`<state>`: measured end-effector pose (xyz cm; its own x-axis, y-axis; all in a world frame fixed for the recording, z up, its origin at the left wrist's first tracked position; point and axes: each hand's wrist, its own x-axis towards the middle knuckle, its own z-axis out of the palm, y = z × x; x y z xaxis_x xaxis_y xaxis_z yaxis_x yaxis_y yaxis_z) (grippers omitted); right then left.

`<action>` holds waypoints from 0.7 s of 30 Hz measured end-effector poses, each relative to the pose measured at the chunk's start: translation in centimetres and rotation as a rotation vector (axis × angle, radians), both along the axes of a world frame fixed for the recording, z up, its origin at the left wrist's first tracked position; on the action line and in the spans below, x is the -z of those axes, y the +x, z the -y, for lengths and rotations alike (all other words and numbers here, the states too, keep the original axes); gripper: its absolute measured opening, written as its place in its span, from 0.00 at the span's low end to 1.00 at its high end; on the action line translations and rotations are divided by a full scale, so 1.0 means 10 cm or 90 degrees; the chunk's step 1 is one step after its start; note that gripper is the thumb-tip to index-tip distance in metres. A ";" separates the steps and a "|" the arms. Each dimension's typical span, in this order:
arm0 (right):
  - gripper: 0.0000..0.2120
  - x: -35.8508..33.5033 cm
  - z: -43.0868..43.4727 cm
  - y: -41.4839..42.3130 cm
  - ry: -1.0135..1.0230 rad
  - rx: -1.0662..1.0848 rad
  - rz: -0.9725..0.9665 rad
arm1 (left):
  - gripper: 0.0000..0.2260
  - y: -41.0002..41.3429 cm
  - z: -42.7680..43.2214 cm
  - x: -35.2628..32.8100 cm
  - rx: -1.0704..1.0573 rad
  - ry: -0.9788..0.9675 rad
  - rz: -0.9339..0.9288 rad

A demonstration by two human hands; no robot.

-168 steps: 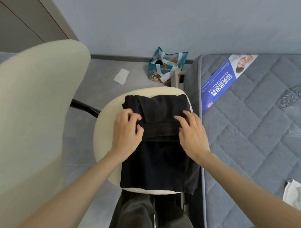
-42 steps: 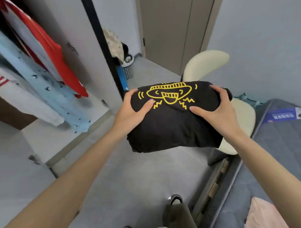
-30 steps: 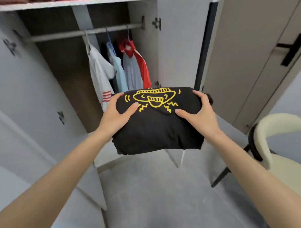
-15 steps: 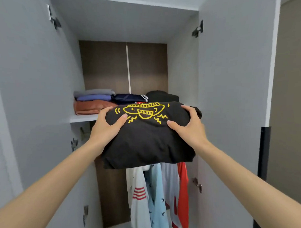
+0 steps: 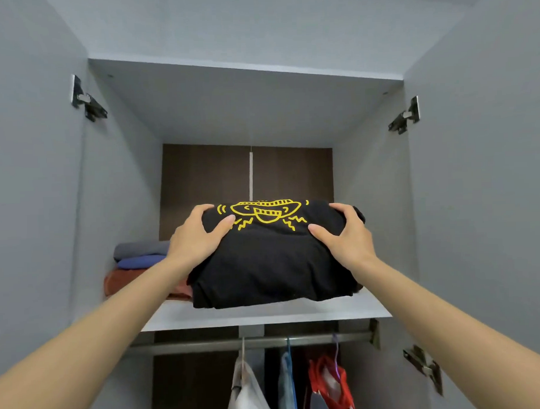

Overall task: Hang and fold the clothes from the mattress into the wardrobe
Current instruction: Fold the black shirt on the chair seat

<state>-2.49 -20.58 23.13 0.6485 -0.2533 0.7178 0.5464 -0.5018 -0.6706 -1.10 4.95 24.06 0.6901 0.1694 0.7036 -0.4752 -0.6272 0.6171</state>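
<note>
While handheld, tee (image 5: 274, 265) crosswise (print (image 5: 264, 215) rearward)

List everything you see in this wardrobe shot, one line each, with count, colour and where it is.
black folded garment: one, black with a yellow print, at the upper shelf, right of the stack
folded stack: three pieces, grey on blue on rust-brown, shelf's left end
shelf: one, pale grey, above the rail
rail: one, metal, under the shelf
hung clothes: three, white, light blue and red, on the rail
hinges: three, dark metal, at the wardrobe's sides
left hand: one, grips the garment's left edge
right hand: one, grips its right edge
</note>
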 end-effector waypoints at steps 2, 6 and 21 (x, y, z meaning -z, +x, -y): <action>0.29 -0.07 0.02 0.34 0.006 0.003 0.003 | 0.26 0.33 0.02 -0.08 -0.027 0.029 0.004; 0.27 -0.16 -0.05 1.02 0.015 0.008 -0.002 | 0.27 1.04 -0.06 -0.26 -0.044 0.051 -0.027; 0.20 0.03 -0.33 3.23 -0.184 -0.118 -0.364 | 0.23 3.28 -0.32 -0.30 -0.391 0.521 -0.311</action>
